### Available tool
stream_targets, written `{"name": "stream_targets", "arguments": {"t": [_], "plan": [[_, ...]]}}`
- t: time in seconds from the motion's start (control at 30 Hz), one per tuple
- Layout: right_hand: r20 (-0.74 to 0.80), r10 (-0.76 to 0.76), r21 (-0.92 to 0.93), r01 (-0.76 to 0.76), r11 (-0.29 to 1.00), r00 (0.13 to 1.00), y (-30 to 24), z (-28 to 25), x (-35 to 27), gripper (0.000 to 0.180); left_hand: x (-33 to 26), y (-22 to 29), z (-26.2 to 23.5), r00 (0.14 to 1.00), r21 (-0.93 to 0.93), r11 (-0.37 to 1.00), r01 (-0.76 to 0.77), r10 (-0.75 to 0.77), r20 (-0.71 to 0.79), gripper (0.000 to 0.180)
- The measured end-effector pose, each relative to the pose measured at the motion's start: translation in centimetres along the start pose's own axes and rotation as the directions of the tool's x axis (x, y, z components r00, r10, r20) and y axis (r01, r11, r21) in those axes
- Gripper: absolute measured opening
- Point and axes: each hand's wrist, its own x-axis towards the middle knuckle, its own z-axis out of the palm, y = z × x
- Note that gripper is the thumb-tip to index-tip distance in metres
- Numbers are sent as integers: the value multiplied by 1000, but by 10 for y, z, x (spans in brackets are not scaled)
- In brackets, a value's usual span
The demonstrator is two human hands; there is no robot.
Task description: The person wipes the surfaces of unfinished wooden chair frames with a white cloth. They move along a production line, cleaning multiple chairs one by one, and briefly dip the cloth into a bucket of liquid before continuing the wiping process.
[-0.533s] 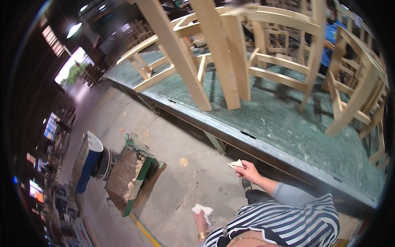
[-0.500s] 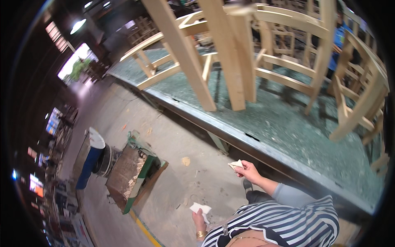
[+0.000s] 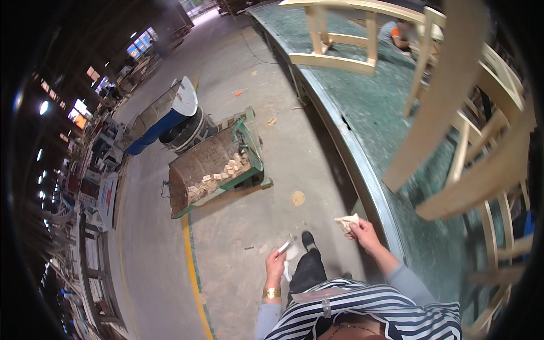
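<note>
Concrete floor (image 3: 255, 226), green workbench (image 3: 391, 141), prob. workshop

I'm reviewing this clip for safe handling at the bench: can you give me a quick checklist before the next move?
1. Right hand grips the crumpled pale pad: ok.
2. Left hand holds a small flat pale piece: ok.
3. Kind of either item: cannot tell.
4. Right hand beside the green workbench edge: ok.
5. Wooden chair frames standing on the bench: ok.
6. Floor underfoot free of scraps: not ok, bits lie near the shoe.
</note>
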Motion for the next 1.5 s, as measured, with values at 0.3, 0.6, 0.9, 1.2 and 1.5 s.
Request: {"name": "stream_targets", "arguments": {"t": [0.3,0.6,0.9,1.2,1.5], "plan": [[468,-77,-207,194,959,881,-92,117,260,27,260,111,32,957,-284,959,19,64,282,25],[48,-51,97,46,994,998,-228,112,458,26,510,287,126,625,-321,945,57,217,750,37],[150,16,150,-39,988,988,-321,138,746,17,740,384,134,881,-178,984,-28,109,461,36],[288,-126,214,64,975,949,-459,239,1078,19,976,412,13,939,-846,517,-134,-207,-276,25],[222,-29,249,-28,968,975,-539,343,1334,59,1321,570,35,991,-692,717,81,19,136,34]]}}
